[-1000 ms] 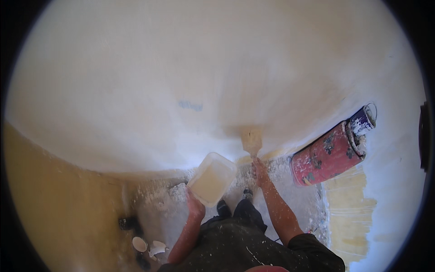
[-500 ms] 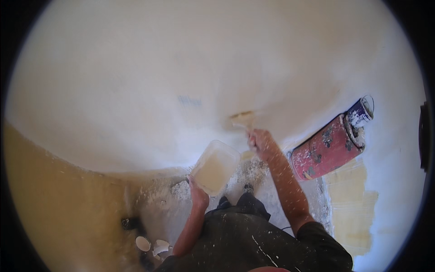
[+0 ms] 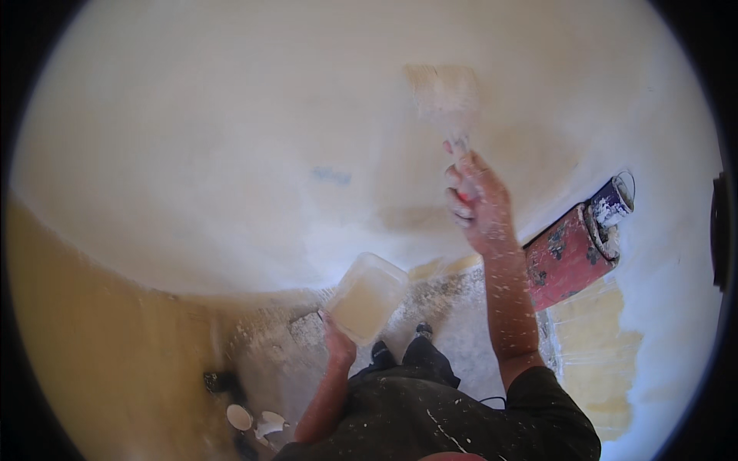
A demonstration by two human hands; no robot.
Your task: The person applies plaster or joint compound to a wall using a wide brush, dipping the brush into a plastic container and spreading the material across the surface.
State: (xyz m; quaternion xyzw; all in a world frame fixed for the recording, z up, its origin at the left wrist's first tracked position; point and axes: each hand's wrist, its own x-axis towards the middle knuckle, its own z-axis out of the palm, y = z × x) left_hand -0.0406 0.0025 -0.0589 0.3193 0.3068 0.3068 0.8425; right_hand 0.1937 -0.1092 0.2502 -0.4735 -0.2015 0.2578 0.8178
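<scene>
A wide paintbrush (image 3: 446, 92) with pale bristles is in my right hand (image 3: 480, 196), whose fingers wrap round its handle. The bristles point up and lie at the whitish wall (image 3: 231, 138) in front of me, a little blurred. Lower down, my left hand (image 3: 338, 343) grips the near left edge of a translucent plastic tub (image 3: 367, 296). Cream-coloured paint shows inside the tub, which is held tilted in front of my body. A faint bluish smudge (image 3: 330, 176) marks the wall left of my right hand. White specks cover my right forearm.
At the right stands a scuffed red drum (image 3: 565, 257) with a dark, paint-smeared can (image 3: 611, 201) on top. Yellowish wall (image 3: 596, 353) shows behind it, partly coated white. White containers (image 3: 240, 417) lie at the lower left on the splattered floor (image 3: 284, 384).
My right hand has swept the paintbrush upward along the wall and slightly to the right. The tub in my left hand has shifted down a little.
</scene>
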